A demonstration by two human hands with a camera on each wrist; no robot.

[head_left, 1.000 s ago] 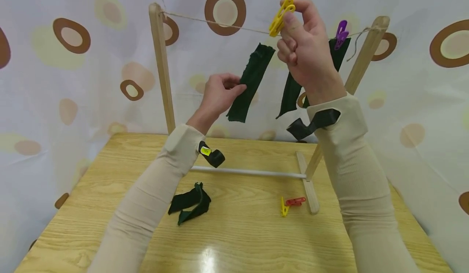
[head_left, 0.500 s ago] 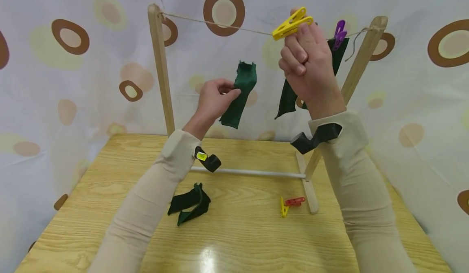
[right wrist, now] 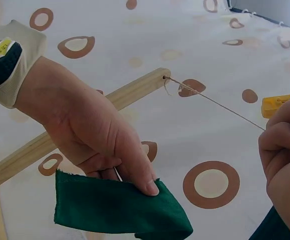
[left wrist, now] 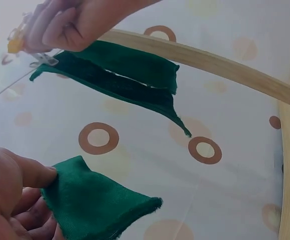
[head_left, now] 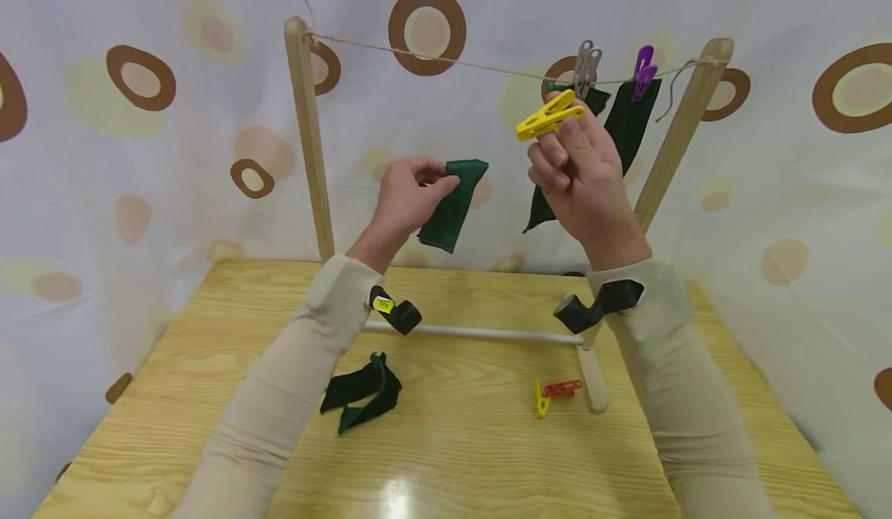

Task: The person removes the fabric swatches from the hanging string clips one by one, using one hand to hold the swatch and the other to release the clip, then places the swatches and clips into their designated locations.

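My left hand [head_left: 407, 203] pinches a dark green cloth strip [head_left: 451, 207] by its edge, below the string [head_left: 474, 64]. The strip's upper end is folded over; in the left wrist view the thumb lies on the cloth [left wrist: 92, 200]. My right hand [head_left: 587, 182] holds a yellow clothespin [head_left: 547, 119] between thumb and fingers, just under the string and apart from the cloth. Behind that hand, a grey clothespin [head_left: 587, 67] and a purple clothespin [head_left: 644, 72] fasten two green strips to the string. The right hand partly hides the strip under the grey clothespin.
Two wooden posts [head_left: 310, 132] carry the string, with a white rod [head_left: 481, 334] low between them. On the table [head_left: 446, 457] lie crumpled green cloth [head_left: 362, 391] at left, and a yellow clothespin [head_left: 540, 399] beside a red clothespin [head_left: 561, 389] at right.
The held strip's top end has bent over and folded down, and the strip sits slightly lower. My right hand has moved down from the string, with the yellow clothespin turned more level.
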